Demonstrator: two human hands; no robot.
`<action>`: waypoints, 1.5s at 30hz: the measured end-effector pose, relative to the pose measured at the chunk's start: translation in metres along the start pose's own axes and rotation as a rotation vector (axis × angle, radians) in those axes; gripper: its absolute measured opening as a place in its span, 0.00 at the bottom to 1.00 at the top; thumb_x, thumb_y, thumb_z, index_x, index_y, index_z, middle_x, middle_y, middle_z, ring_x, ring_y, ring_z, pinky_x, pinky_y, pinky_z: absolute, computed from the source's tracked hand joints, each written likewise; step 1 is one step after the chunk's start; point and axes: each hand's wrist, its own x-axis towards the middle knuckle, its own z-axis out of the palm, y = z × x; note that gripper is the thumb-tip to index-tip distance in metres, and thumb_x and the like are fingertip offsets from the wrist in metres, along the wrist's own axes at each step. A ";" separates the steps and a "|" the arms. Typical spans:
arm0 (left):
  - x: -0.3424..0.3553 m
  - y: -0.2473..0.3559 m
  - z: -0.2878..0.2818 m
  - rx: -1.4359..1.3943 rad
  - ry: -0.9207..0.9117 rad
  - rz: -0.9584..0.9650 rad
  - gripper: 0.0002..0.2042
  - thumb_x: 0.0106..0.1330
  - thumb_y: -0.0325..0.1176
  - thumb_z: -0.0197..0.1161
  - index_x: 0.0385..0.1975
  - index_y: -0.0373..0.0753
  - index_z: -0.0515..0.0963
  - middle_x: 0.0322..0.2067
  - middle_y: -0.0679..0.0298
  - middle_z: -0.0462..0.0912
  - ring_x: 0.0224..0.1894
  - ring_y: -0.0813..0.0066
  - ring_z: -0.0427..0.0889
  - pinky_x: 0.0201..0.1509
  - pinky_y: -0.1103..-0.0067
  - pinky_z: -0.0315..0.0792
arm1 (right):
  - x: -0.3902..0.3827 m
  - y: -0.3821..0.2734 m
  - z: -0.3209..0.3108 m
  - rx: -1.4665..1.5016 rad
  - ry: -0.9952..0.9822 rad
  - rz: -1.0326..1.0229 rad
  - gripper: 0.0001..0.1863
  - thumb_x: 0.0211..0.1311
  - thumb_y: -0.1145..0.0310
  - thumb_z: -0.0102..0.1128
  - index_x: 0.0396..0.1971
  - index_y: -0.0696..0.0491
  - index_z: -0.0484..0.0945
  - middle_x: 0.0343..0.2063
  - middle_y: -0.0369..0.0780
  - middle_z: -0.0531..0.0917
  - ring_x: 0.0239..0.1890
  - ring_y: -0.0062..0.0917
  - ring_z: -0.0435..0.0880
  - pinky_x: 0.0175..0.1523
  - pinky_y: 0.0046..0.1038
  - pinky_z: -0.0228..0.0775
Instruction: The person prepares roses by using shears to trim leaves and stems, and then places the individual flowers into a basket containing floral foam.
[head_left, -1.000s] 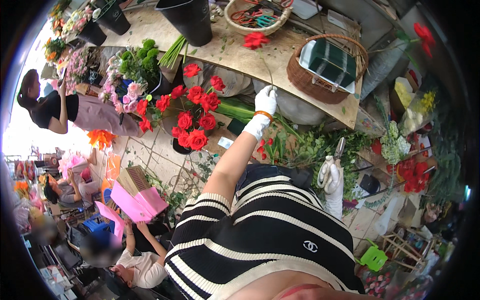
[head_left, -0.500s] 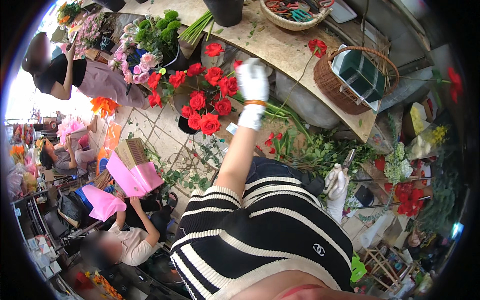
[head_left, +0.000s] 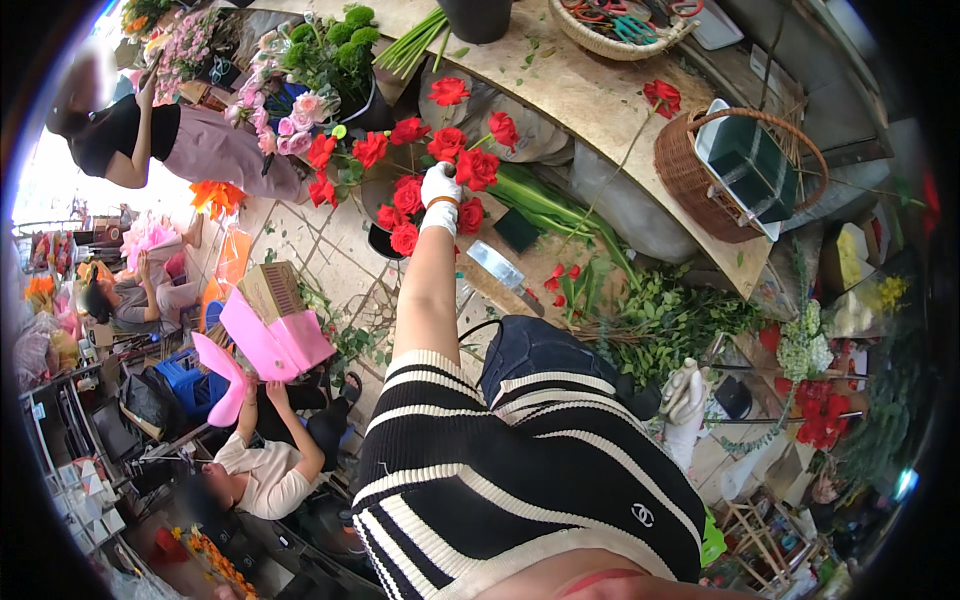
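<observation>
A cluster of open red roses [head_left: 476,169] stands in a dark bucket [head_left: 381,241] ahead of me. My left hand [head_left: 441,187], in a white glove with an orange band at the wrist, reaches in among the blooms. Its fingers are curled closed; what they hold, if anything, is hidden. Low at my right side is my right hand [head_left: 683,395], also white-gloved, closed on pruning shears [head_left: 716,346] whose blades point away from me. Cut leafy stems [head_left: 660,330] lie in a heap on the floor near it.
Beyond the roses runs a wooden bench [head_left: 600,130] with a wicker basket [head_left: 705,190], a tool basket [head_left: 618,35] and a single rose [head_left: 662,98]. At left, a person holds pink wrapping paper [head_left: 275,335] beside a carton [head_left: 270,290]. Several other flowers [head_left: 822,405] stand at right.
My left hand has moved left and down, from the far side of the roses into their midst. The right hand stays low with the shears. The view has shifted slightly.
</observation>
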 end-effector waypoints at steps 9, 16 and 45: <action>0.009 -0.058 0.030 -0.333 0.066 -0.045 0.11 0.51 0.30 0.64 0.36 0.41 0.80 0.32 0.59 0.84 0.35 0.67 0.83 0.42 0.76 0.74 | 0.005 0.012 0.002 -0.044 -0.084 0.042 0.17 0.65 0.58 0.49 0.47 0.55 0.68 0.22 0.34 0.70 0.21 0.18 0.69 0.26 0.18 0.62; 0.011 -0.047 0.030 -0.391 -0.186 -0.100 0.06 0.51 0.23 0.63 0.29 0.38 0.79 0.24 0.63 0.81 0.25 0.80 0.76 0.33 0.80 0.72 | -0.008 0.019 -0.001 -0.024 0.055 0.076 0.16 0.65 0.61 0.50 0.46 0.55 0.69 0.22 0.35 0.72 0.20 0.19 0.71 0.24 0.18 0.64; -0.138 0.320 -0.181 -1.396 -0.349 0.296 0.09 0.65 0.30 0.57 0.41 0.32 0.76 0.26 0.63 0.81 0.21 0.84 0.73 0.26 0.88 0.66 | 0.009 -0.053 0.108 -0.515 -0.119 -0.657 0.27 0.50 0.82 0.62 0.52 0.55 0.66 0.43 0.37 0.78 0.47 0.22 0.76 0.52 0.21 0.65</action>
